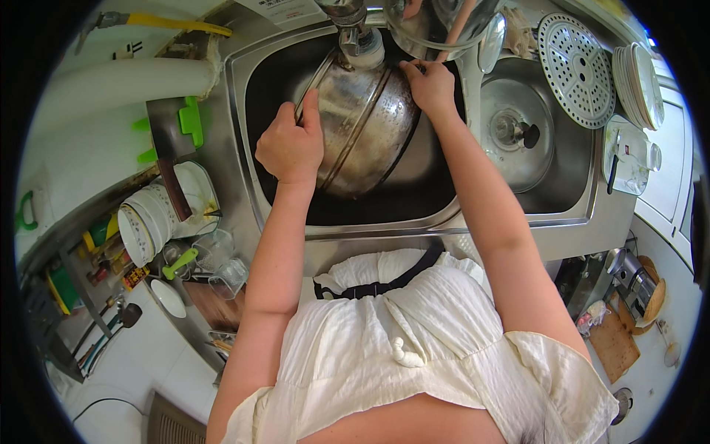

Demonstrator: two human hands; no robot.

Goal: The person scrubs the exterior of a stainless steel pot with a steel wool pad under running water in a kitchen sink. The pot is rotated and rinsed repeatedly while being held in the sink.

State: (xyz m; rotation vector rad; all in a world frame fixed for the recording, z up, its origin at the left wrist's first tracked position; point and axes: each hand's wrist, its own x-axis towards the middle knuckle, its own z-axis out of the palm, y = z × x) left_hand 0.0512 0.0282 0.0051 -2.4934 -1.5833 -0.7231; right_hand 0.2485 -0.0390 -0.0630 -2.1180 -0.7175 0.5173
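A stained stainless-steel pot lies tilted in the left sink basin, its rounded outside facing me. My left hand grips its rim on the left, thumb pointing up. On the pot's far right edge my right hand is closed; its fingertips partly hide what they hold there, so I cannot tell whether it is a handle. The faucet hangs over the pot's upper side, right by the metal. Water drops dot the pot's right part. Its inside is turned out of sight.
A clear glass vessel stands behind the basin. The right basin holds a glass lid. Beyond it are a perforated steamer plate, stacked plates and a glass container. At left are a cleaver and stacked bowls.
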